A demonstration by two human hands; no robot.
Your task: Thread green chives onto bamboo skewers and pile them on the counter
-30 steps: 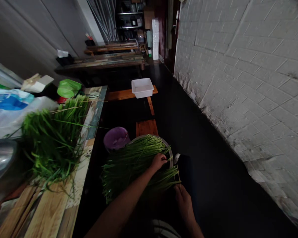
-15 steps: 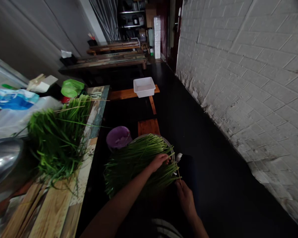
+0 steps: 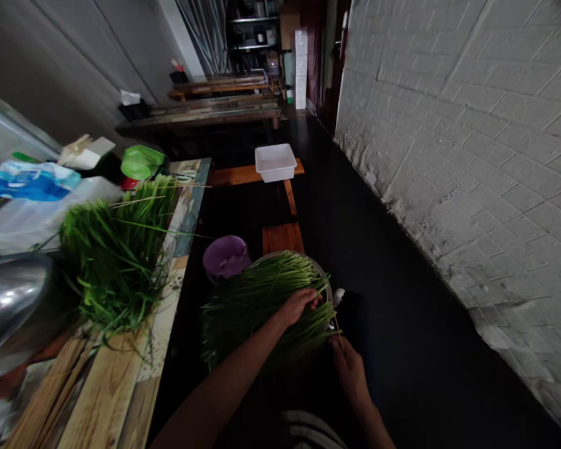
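Note:
A thick heap of garlic chives (image 3: 262, 299) lies across a round metal basin (image 3: 326, 280), cut ends to the right. My left hand (image 3: 302, 304) reaches over the heap, its fingers curled closed around some chive stalks near those ends. Below and to the right, my right hand (image 3: 351, 365) pinches a thin wooden skewer (image 3: 338, 325) that points up toward the stalks. The skewer's tip is too small to make out. Beside the basin, at its far left, is a purple bucket (image 3: 225, 255) with pale matter inside.
On the table (image 3: 168, 318) to my left lie another chive pile (image 3: 116, 262), a steel bowl (image 3: 14, 299) and a green plastic bag (image 3: 141, 162). Ahead, a white tub (image 3: 275, 163) rests on a wooden bench (image 3: 234, 176). A block wall (image 3: 472, 156) runs along the right.
The whole view has shifted slightly as my head turned a little left. Both hands keep nearly the same place and hold on the chives and skewer.

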